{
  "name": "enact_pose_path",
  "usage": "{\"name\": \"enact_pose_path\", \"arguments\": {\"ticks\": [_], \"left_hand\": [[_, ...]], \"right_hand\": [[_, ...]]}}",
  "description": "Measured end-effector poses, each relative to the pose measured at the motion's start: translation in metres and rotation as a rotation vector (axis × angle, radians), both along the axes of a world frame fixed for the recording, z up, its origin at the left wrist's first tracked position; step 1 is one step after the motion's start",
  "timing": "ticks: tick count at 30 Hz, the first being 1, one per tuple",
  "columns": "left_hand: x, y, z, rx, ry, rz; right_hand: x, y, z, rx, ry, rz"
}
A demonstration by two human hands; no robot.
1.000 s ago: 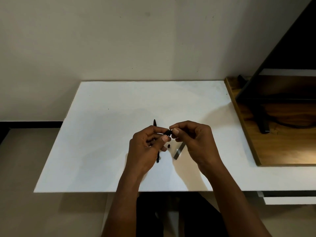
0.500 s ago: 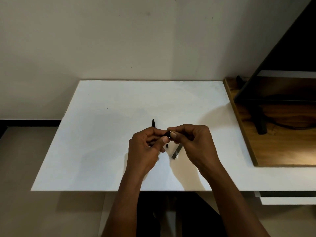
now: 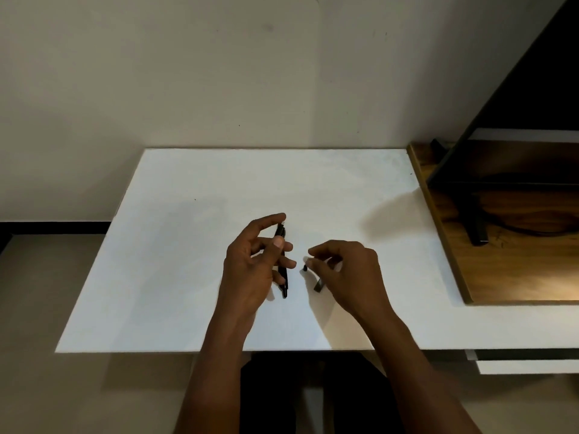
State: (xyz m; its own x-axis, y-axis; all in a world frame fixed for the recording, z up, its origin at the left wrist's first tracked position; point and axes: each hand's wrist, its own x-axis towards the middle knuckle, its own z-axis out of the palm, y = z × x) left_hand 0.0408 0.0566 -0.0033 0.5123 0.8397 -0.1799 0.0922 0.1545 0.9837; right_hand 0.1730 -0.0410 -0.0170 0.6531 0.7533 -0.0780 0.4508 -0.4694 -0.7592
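A black pen (image 3: 284, 286) lies lengthwise on the white table (image 3: 188, 245). My left hand (image 3: 253, 267) is over it. The thumb lies on the barrel, the fingers curl round it, and the index finger arches over its far end. My right hand (image 3: 347, 277) is a little to the right, its thumb and index fingertips drawn together just above a small black piece (image 3: 304, 268) on the table. Whether those fingertips hold anything is hidden. A short grey strip (image 3: 318, 286) lies partly under my right hand.
A wooden desk (image 3: 532, 277) adjoins the table on the right and carries a dark monitor (image 3: 548, 89), its black stand (image 3: 476, 223) and a cable. A plain wall runs behind the table. The floor lies to the left.
My hands, pinched together on a small black part before, have separated. The left went to the pen. The right dropped toward the small black piece.
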Motion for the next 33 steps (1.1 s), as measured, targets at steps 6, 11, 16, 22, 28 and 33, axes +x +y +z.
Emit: {"name": "enact_pose_path", "arguments": {"ticks": [6,11,16,22,28,33], "left_hand": [[0.002,-0.003,-0.001,-0.002,0.002,-0.008],[0.004,-0.005,-0.003,-0.011,0.003,-0.015],[0.007,-0.007,-0.004,-0.008,0.058,-0.058],[0.010,-0.010,-0.004,-0.013,0.137,-0.089],[0.010,-0.012,-0.001,0.015,0.153,-0.103],[0.010,-0.012,0.000,0.028,0.175,-0.083]], "right_hand": [[-0.011,0.003,-0.008,-0.068,-0.240,0.122],[-0.009,0.005,-0.009,-0.003,-0.196,0.101],[0.005,0.002,0.000,0.330,0.400,-0.165],[0.010,0.002,0.007,0.482,0.631,-0.178],[0.009,0.003,0.007,0.475,0.585,-0.128],[0.013,0.001,0.008,0.467,0.524,-0.154]]}}
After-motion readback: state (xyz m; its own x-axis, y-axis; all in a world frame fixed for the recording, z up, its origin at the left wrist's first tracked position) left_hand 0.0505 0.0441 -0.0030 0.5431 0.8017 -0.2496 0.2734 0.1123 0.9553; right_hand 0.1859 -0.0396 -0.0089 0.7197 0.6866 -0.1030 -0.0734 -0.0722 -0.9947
